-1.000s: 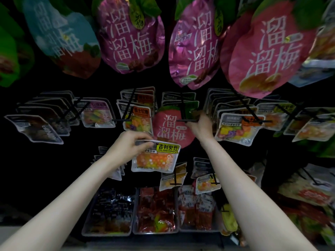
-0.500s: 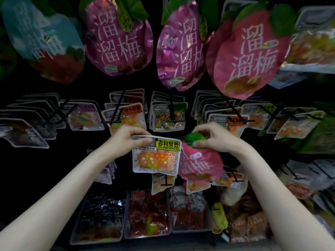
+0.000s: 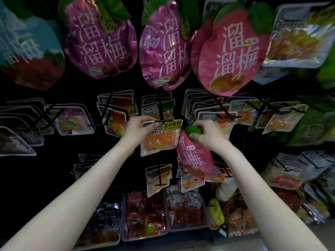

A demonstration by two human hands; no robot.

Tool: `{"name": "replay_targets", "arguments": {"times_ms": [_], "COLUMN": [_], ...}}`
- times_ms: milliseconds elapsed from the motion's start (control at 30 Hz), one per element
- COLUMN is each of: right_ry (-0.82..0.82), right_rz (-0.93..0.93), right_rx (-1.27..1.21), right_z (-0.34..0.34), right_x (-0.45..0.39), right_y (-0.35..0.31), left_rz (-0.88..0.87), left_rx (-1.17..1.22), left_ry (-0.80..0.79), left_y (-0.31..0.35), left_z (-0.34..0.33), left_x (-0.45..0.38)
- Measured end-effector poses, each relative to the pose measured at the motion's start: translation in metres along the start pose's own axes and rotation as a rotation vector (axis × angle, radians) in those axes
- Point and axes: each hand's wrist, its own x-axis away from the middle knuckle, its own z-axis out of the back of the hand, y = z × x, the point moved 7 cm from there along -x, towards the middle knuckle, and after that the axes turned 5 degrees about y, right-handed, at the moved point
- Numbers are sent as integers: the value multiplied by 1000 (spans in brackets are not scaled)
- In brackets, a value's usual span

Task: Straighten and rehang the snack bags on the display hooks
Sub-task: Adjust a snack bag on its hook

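- The clear rectangular jelly-bean pouch with the yellow label and orange candy inside [image 3: 160,137] sits right at the tip of the black metal display hook [image 3: 160,113] in the middle row. The left hand [image 3: 138,132] pinches its top-left corner, fingers curled onto the header strip. I'd guess that grip is there to keep the hang hole lined up with the hook end so it can slide on.
- Just to its right, the pink plum-shaped foil bag with white characters and a green leaf top [image 3: 194,157] dangles off any hook, tilted. The right hand [image 3: 208,134] grips it by the green leaf, fingers clenched around that top. Looks like it's being held aside, out of the way.
- The middle row's other hooks carry stacks of clear candy pouches [image 3: 217,113], mostly hanging flat.
- Above hang the big pink and purple plum bags [image 3: 233,49], probably where the small pink one belongs.
- Down low are trays of red snack packs [image 3: 145,214].
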Motion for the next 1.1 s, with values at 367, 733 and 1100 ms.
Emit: {"name": "replay_targets", "arguments": {"times_ms": [367, 733, 1100], "right_ry": [17, -89, -76], "right_rz": [4, 46, 134], "right_rx": [-6, -17, -800], "right_z": [3, 37, 86], "right_x": [2, 12, 34], "right_y": [-6, -7, -55], "left_rz": [-5, -266, -250], "left_rx": [-164, -446, 303], "left_ry": [90, 227, -204], "left_y": [0, 15, 60], "left_z": [3, 9, 25], "left_x": [-4, 21, 53]}}
